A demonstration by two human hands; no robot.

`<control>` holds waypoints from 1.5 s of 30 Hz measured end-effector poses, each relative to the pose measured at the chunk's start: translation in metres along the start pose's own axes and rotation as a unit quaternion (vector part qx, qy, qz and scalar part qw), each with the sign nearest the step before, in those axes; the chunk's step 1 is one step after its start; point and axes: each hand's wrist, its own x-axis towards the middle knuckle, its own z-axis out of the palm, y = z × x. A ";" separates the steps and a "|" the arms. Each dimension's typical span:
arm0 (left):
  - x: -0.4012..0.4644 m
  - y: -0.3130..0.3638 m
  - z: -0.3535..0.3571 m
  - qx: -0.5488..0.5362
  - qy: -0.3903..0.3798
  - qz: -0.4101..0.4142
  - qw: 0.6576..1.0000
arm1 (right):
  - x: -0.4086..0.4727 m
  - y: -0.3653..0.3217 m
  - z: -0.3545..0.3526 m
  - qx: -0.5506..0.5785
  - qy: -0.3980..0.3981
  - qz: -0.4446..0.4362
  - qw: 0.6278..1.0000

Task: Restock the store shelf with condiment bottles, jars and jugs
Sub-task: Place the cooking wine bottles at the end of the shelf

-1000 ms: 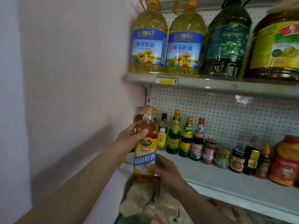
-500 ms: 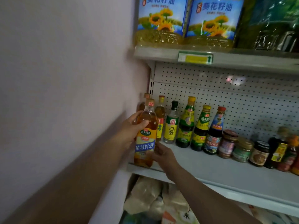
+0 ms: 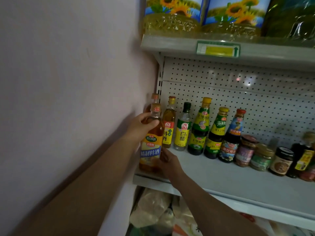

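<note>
At the left front corner of the shelf (image 3: 221,181), against the wall (image 3: 68,82), a cooking-wine bottle (image 3: 150,142) was held upright in both hands. The left hand (image 3: 141,127) was wrapped round its shoulder, thumb across the front. The right hand (image 3: 167,160) was curled round its lower body. Whether the base was seated on the shelf could not be told. A matching bottle (image 3: 154,99) stood directly behind, a row of bottles (image 3: 201,128) just beside. A release near the front edge was judged liable to tip the bottle off; a hard push rearward could knock its neighbours.
</note>
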 end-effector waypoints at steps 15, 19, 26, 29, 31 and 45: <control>0.080 -0.003 0.009 0.096 0.077 0.003 0.992 | 0.084 0.034 0.014 -0.014 0.052 0.023 0.998; 0.091 -0.004 0.014 0.098 0.081 0.004 0.992 | 0.093 0.039 0.012 -0.036 0.091 -0.002 0.995; 0.096 -0.001 0.018 0.106 0.071 0.001 0.992 | 0.101 0.045 0.013 -0.050 0.119 -0.002 0.992; 0.098 0.000 0.019 0.099 0.068 -0.008 0.993 | 0.102 0.042 0.015 -0.055 0.128 0.006 0.990; 0.100 -0.001 0.020 0.090 0.065 -0.017 0.994 | 0.102 0.041 0.015 -0.072 0.133 0.007 0.988; 0.119 -0.012 0.021 0.068 0.066 -0.037 0.995 | 0.112 0.045 0.023 -0.103 0.202 0.049 0.973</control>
